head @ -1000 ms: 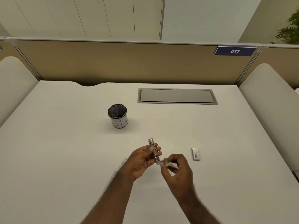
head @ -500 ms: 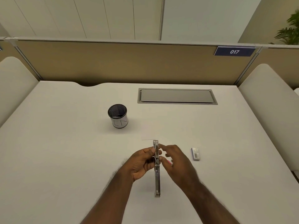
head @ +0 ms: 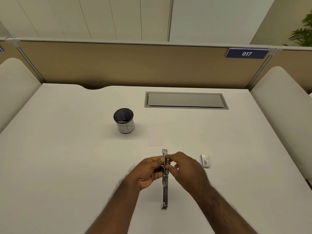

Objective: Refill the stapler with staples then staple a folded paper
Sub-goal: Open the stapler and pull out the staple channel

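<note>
**An office workstation**

A pale surface sits walled in by tan cubicle partitions, one carrying a blue plate marked 017. A grey cable hatch, mesh pen cup and corner plant complete it.

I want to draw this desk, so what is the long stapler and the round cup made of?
The long silver stapler between the left hand and right hand looks like shiny bare metal: it glints grey. The round black cup looks like fine wire mesh inside, probably metal, with white paper wrapped around its outside. The small white box seems to be cardboard, with a printed label.
</note>
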A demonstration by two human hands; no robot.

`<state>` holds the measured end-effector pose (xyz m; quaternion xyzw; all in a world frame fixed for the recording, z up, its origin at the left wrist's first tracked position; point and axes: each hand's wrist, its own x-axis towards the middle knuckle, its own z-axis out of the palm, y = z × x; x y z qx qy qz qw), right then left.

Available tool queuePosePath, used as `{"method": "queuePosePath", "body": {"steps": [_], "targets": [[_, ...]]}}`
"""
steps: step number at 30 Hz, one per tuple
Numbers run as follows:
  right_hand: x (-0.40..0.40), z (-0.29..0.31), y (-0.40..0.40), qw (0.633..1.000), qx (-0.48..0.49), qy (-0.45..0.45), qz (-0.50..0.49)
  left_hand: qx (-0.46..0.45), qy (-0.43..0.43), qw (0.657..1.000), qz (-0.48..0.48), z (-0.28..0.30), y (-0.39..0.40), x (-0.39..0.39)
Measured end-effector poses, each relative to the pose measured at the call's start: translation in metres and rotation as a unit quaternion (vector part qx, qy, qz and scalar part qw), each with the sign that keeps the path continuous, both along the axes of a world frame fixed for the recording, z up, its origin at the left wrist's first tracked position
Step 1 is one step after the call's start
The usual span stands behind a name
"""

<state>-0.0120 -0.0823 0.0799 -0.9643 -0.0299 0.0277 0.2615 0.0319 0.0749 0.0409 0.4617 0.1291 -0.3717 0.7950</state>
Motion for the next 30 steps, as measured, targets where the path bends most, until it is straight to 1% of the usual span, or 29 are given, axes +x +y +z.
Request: {"method": "queuePosePath", "body": {"steps": [10, 15, 18, 20, 25, 27, 30], "targets": [[-0.01, -0.012, 0.006, 0.999, 0.043, 0.021, -0.007, 0.003, 0.031, 0.999, 0.021, -0.012, 0.0, -0.005], [-0.016, -0.019, 0.005, 0.997, 0.071, -0.033, 0.001, 0.003, 0.034, 0.999, 0.026, -0.012, 0.0, -0.005], [-0.018, -0.019, 0.006, 0.996, 0.074, -0.047, 0.0, 0.009, 0.035, 0.999, 0.023, -0.012, -0.001, -0.006], [-0.016, -0.018, 0.005, 0.995, 0.09, -0.031, -0.008, 0.016, 0.033, 0.999, 0.02, -0.013, -0.001, -0.006], [-0.007, -0.01, 0.002, 0.985, 0.165, 0.022, -0.039, 0.001, 0.032, 0.999, 0.01, -0.011, -0.003, -0.003], [-0.004, -0.009, 0.002, 0.987, 0.154, 0.017, -0.038, -0.002, 0.031, 0.999, 0.016, -0.009, -0.004, -0.001], [-0.005, -0.009, 0.003, 0.993, 0.117, 0.004, -0.01, -0.007, 0.027, 0.999, 0.026, -0.007, -0.006, 0.0]]}}
